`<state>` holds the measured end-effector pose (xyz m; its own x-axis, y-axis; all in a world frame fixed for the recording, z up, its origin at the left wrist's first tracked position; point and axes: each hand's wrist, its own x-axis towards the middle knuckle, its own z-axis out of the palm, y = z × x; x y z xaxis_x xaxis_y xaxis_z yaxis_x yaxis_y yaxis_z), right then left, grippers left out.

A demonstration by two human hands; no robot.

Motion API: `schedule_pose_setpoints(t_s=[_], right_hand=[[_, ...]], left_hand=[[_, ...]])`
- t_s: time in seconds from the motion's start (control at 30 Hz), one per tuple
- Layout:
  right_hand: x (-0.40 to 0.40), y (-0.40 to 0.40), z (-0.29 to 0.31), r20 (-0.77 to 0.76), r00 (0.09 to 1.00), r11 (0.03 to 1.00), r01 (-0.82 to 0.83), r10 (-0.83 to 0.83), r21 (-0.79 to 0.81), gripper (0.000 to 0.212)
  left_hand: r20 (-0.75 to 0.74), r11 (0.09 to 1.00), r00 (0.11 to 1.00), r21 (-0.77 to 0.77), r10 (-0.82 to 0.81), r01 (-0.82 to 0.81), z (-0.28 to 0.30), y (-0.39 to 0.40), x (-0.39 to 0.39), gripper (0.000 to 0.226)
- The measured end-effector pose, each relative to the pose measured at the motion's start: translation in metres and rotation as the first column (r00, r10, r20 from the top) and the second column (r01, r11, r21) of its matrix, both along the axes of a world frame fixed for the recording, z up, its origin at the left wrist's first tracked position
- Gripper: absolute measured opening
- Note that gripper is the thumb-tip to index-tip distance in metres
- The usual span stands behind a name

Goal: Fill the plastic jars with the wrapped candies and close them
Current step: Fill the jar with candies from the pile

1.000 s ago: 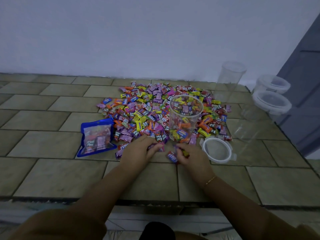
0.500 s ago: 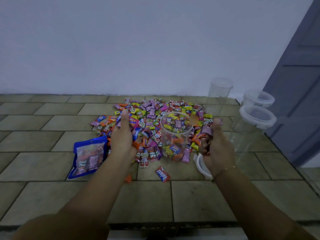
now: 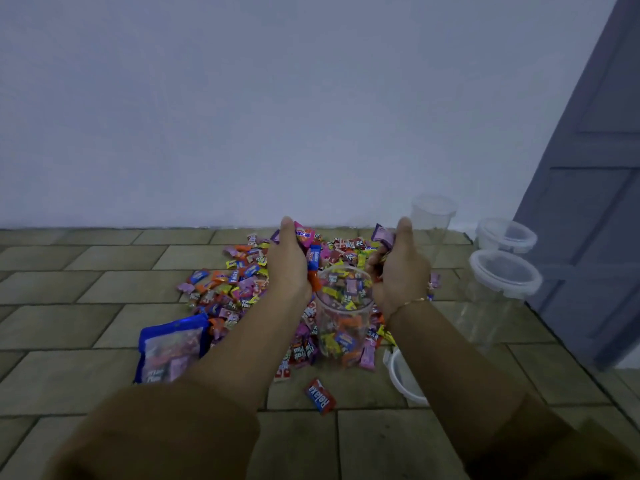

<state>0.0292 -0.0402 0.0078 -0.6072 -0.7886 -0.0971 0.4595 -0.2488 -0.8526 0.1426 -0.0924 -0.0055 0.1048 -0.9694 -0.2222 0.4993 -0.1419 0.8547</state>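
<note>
Head view: clear open jar, partly filled with bright wrapped candies.

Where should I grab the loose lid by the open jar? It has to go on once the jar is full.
Take the lid by its rim, coming from above on the near right side. It lies flat on the tiles beside the jar, partly hidden under the right forearm, and its raised rim gives fingers an edge to pinch.
</note>
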Motion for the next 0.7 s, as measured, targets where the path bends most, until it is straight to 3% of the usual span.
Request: schedule_pose_setpoints(t_s=[0.27, 0.7], right_hand=[[0.003, 0.000, -0.002, -0.104, 0.995, 1.000, -0.006, 0.006, -0.002, 0.037], [0.001, 0.002, -0.002, -0.103, 0.994, 1.000, -0.029, 0.029, -0.003, 0.035]], left_hand=[[-0.032, 1.000, 0.999, -0.002, -0.029, 0.029, 0.003, 0.003, -0.002, 0.046], [0.006, 0.968, 0.993, -0.222, -0.117, 0.116, 0.015, 0.014, -0.013, 0.027]])
